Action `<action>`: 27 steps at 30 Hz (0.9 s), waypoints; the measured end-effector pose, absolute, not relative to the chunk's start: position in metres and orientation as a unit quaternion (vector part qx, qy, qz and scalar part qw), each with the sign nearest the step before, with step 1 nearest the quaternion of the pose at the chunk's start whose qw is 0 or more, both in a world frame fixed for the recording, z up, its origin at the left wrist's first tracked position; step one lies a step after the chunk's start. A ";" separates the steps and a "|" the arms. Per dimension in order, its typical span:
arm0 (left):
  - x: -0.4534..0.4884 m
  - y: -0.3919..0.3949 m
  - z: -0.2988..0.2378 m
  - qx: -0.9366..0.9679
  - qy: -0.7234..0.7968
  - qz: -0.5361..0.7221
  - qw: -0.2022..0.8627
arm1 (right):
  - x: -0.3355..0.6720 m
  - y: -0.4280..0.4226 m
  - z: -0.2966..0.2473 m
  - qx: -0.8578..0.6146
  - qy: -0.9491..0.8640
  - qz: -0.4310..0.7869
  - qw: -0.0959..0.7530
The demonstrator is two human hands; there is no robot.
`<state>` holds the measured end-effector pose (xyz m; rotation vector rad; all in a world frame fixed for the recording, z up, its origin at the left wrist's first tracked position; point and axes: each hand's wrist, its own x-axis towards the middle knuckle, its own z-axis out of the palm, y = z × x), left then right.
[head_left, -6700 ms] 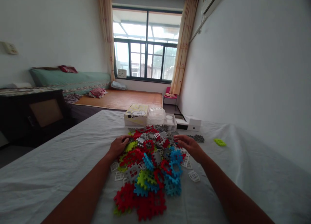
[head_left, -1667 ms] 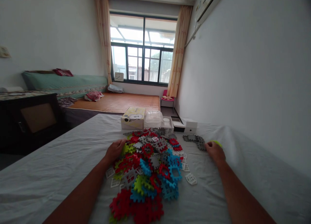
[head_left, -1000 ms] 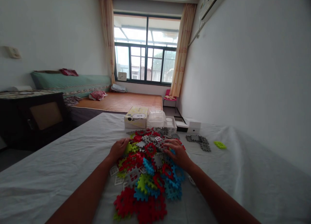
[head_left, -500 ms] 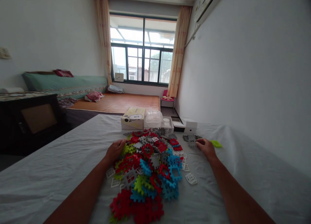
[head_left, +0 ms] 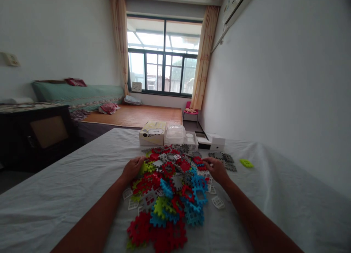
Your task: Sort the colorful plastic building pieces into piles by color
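A heap of plastic interlocking building plates [head_left: 177,181] with toothed edges lies before me in red, blue, grey and lime green. At its left edge is my left hand [head_left: 134,168], fingers bent together by the lime green plates [head_left: 147,167]; what they hold, if anything, is hidden. On the other side my right hand [head_left: 218,169] reaches in, its fingertips slightly apart at the red plates [head_left: 199,161]. Just beyond that hand lie grey plates [head_left: 229,161] laid flat. Farther right, a single lime green plate [head_left: 246,163] rests on the cloth.
White lattice window pieces [head_left: 218,202] lie around the heap. Behind it stand a yellow cartoon box [head_left: 152,134], a clear plastic container [head_left: 175,134] and small white boxes [head_left: 218,142]. A grey cloth [head_left: 82,168] covers the table. Past it is a bed [head_left: 153,114].
My right hand has moved left from the grey plates to the red plates, leaving the grey ones on the cloth. My left hand stays by the heap. The view has shifted slightly.
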<state>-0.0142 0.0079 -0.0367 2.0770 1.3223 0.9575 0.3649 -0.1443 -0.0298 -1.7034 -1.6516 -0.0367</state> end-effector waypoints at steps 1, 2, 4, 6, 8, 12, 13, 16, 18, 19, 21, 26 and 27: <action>-0.014 0.008 -0.037 0.761 0.486 0.351 0.248 | 0.348 -0.144 -0.024 -0.644 -0.662 0.007 0.384; -0.014 0.008 -0.037 0.760 0.487 0.350 0.249 | 0.332 -0.145 -0.020 -0.623 -0.679 0.016 0.388; -0.014 0.008 -0.037 0.759 0.490 0.349 0.251 | 0.304 -0.147 -0.013 -0.592 -0.711 0.008 0.380; -0.013 0.008 -0.037 0.759 0.492 0.346 0.249 | 0.283 -0.150 -0.011 -0.576 -0.733 -0.009 0.360; -0.013 0.007 -0.036 0.762 0.494 0.340 0.245 | 0.270 -0.152 -0.012 -0.576 -0.742 -0.021 0.341; -0.013 0.005 -0.034 0.766 0.494 0.331 0.246 | 0.260 -0.151 -0.015 -0.589 -0.724 -0.025 0.358; -0.014 0.005 -0.034 0.766 0.494 0.331 0.246 | 0.259 -0.150 -0.015 -0.588 -0.715 -0.024 0.377; -0.014 0.007 -0.037 0.767 0.492 0.332 0.244 | 0.263 -0.146 -0.011 -0.578 -0.675 0.011 0.459; -0.015 0.011 -0.040 0.768 0.490 0.333 0.243 | 0.276 -0.143 -0.008 -0.577 -0.634 0.063 0.512; -0.016 0.012 -0.041 0.768 0.491 0.332 0.242 | 0.288 -0.141 -0.008 -0.580 -0.611 0.087 0.532; -0.016 0.015 -0.044 0.767 0.495 0.329 0.242 | 0.321 -0.138 -0.012 -0.599 -0.560 0.106 0.562; -0.017 0.017 -0.046 0.769 0.492 0.329 0.242 | 0.421 -0.140 -0.041 -0.732 -0.433 -0.005 0.527; -0.017 0.016 -0.045 0.768 0.491 0.331 0.242 | 0.435 -0.142 -0.048 -0.752 -0.424 -0.027 0.504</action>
